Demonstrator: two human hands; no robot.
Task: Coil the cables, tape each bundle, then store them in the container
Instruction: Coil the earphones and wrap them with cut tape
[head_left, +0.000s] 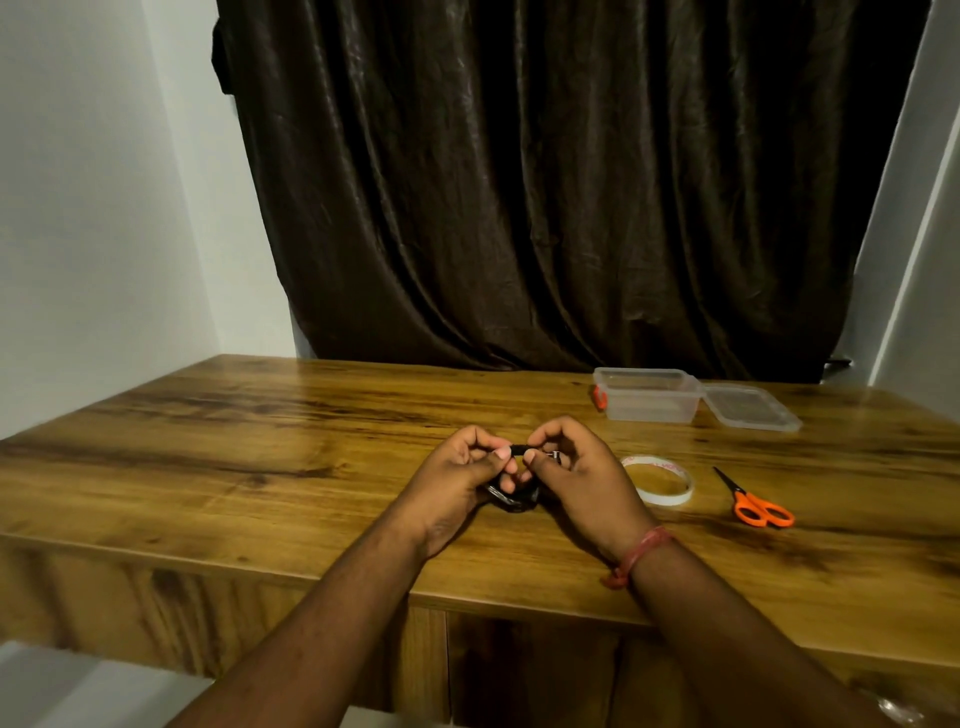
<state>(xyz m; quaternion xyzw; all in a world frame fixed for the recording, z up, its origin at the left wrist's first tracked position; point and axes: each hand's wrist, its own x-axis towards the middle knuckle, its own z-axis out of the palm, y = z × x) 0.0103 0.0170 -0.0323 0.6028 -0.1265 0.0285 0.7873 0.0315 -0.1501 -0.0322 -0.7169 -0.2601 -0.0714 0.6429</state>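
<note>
Both hands hold a coiled black cable (513, 500) just above the middle of the wooden table (260, 436). My left hand (457, 478) grips the coil from the left, thumb on top. My right hand (576, 473) pinches the same coil from the right, and a small metal plug shows by its fingers. Most of the coil is hidden by the fingers. A roll of clear tape (658, 479) lies flat just right of my right hand. The clear plastic container (647, 395) stands open at the back right, with something orange at its left end.
The container's lid (748, 406) lies beside it on the right. Orange-handled scissors (756, 503) lie right of the tape. A dark curtain hangs behind the table, with white walls on both sides. The table's front edge runs under my forearms.
</note>
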